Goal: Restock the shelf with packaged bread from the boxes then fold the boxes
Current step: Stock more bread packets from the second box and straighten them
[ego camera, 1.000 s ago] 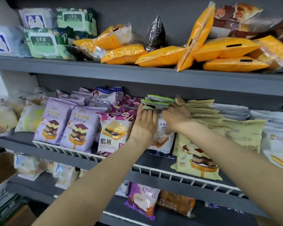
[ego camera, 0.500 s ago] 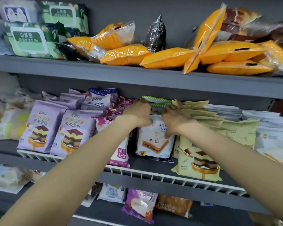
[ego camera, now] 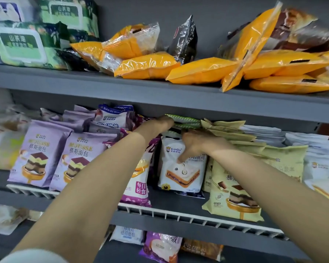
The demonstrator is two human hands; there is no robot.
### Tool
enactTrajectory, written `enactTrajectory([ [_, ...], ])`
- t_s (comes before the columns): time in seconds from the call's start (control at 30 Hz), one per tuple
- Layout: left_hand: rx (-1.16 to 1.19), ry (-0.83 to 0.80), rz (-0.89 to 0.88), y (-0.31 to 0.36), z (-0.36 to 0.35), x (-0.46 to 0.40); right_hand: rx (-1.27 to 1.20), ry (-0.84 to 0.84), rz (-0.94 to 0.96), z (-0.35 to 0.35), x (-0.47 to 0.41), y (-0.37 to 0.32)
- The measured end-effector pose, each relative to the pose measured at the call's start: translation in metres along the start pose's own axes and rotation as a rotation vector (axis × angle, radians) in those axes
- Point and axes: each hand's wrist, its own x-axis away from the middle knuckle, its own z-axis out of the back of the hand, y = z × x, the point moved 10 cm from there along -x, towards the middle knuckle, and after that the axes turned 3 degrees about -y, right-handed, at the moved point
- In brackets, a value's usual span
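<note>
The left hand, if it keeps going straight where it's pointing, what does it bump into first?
Probably the green-edged packets stacked at the back: the left hand reaches up and right toward them, and its fingertips already seem to touch their ends. Depth is hard to judge.

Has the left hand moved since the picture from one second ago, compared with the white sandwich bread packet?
Yes. The left hand lay flat over the white sandwich bread packet; now it is above it and further back, at the green-edged packets.
</note>
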Motion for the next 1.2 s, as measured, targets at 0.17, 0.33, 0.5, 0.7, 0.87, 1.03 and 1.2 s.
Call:
enactTrajectory([
  [0.17,0.098,0.065,0.043,-0.014,0.003,-0.029,0.059,0.007,-0.031,0.003,0.003,-0.004],
  [0.33,0.040,0.239,-0.144,-0.023,0.028,-0.009,0.003,0.099,-0.034,0.003,0.009,-0.009],
  [0.5,-0.008,0.456,-0.247,-0.044,0.052,0.046,-0.269,0.387,0.091,0.022,0.044,-0.026],
  [0.7,-0.178,0.369,-0.096,-0.108,0.037,0.085,-0.384,0.389,0.290,0.013,0.050,-0.067],
  [0.87,-0.277,0.263,0.075,-0.130,0.025,0.100,-0.316,0.345,0.279,-0.001,0.040,-0.101],
  [1.03,-0.140,0.300,0.112,-0.141,0.026,0.087,0.038,0.490,0.204,-0.001,0.037,-0.122],
  [1.2,-0.023,0.042,0.088,-0.148,-0.004,0.070,0.063,0.495,0.119,-0.002,0.033,-0.126],
])
